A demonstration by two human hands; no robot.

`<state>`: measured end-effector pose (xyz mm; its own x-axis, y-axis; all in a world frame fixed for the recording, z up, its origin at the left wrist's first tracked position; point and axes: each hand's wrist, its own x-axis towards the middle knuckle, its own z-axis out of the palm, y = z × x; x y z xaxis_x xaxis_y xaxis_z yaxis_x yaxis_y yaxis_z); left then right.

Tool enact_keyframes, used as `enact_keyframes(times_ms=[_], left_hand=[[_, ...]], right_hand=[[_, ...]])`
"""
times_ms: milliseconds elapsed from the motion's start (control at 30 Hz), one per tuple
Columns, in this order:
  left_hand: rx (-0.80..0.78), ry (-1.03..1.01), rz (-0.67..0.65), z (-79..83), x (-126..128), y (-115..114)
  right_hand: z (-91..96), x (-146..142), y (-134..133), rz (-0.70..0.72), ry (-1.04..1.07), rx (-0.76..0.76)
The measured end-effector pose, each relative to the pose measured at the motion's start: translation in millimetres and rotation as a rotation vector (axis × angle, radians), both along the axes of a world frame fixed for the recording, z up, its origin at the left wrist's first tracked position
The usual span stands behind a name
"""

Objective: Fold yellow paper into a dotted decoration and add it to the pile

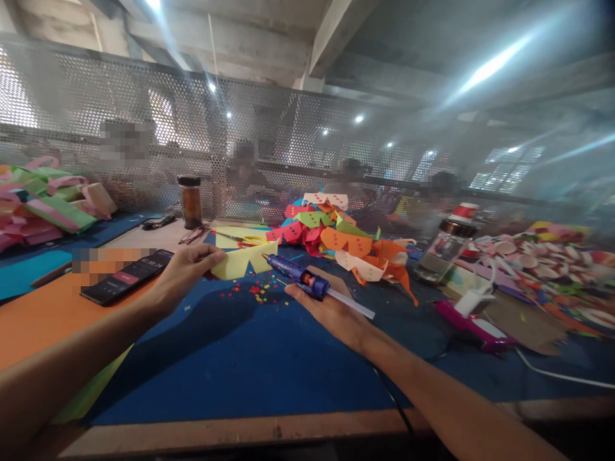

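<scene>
My left hand [196, 264] pinches the left end of a pale yellow paper cutout [235, 264], which has a V-shaped notch in its lower edge. In my right hand [331, 310] is a blue hot glue gun [302, 278], a white glue stick poking out of its back. The gun's nozzle is at the paper's right end; whether it touches cannot be made out. Tiny coloured paper bits [259, 293] lie scattered on the blue table surface [216, 378] below. Just behind the cutout rest yellow-handled scissors [252, 241].
Folded colourful paper pieces [331, 230] are heaped behind my right hand. A phone [127, 276] lies on orange paper at left. Upright stand a dark jar [190, 203] and a clear bottle [442, 246]. A magenta power strip [473, 325] trails a white cable. People sit beyond the mesh partition [273, 128].
</scene>
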<state>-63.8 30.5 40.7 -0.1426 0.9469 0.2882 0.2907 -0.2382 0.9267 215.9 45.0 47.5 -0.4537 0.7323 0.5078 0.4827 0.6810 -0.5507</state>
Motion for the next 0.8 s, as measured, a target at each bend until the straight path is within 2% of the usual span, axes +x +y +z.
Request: enact_keyframes(times_ms=[200,333,500,633,800], left_hand=[[-0.004,-0.062,0.065,1.7,-3,3],[-0.006,-0.078,0.106,5.3,-14,7],[0.004,-0.042,0.095,9.5,-31,8],[-0.003,-0.011,0.122,6.0,-40,6],[-0.011,0.005,0.089,0.0,-46,5]], right_hand=[[1.5,1,2,-0.022,0.042,-0.229],[2.2,4,10,-0.004,0.077,-0.327],[3.1,5,19,0.033,0.085,-0.436],[4.2,1,23,0.089,-0.019,-0.51],[0.5,-7,24,0.141,-0.117,-0.537]])
